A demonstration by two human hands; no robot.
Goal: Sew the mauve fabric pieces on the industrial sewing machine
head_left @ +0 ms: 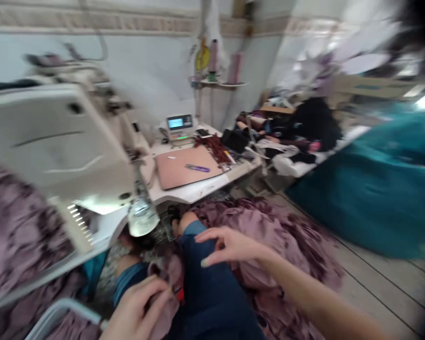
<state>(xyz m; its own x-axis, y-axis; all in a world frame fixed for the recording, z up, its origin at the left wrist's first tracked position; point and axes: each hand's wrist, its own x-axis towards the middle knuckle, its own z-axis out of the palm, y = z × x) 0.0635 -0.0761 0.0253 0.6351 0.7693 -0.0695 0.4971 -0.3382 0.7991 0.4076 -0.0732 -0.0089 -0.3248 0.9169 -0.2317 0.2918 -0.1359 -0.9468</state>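
- The left hand (141, 304) is pinching a soft, thin mauve fabric piece (174, 268), its thumb and forefinger closing on the cloth; the piece is hanging around these fingers, over the lap.
- The right hand (228, 245) is hovering empty, its thumb and forefinger apart, above a dark blue trouser leg (212, 293).
- For good handling, the left fingers should probably be gripping near an edge, with the right fingers spreading the slack; cloth this limp is likely to be folding under itself.
- A crumpled mauve fabric heap (262, 224) is lying just beyond the right fingers, so keeping the held piece clear of it seems wise.
- Purple-handled metal snips (198, 168) are resting well beyond both hands, on a flat pink mat (173, 163) on the white bench (198, 192).
- A small red patch (180, 294) is showing just beside the left fingertips; whether it is a label, I cannot tell.
- Farther off, a grey control box (180, 125) is showing a lit blue screen, its writing too blurred for reading; no brand is legible.
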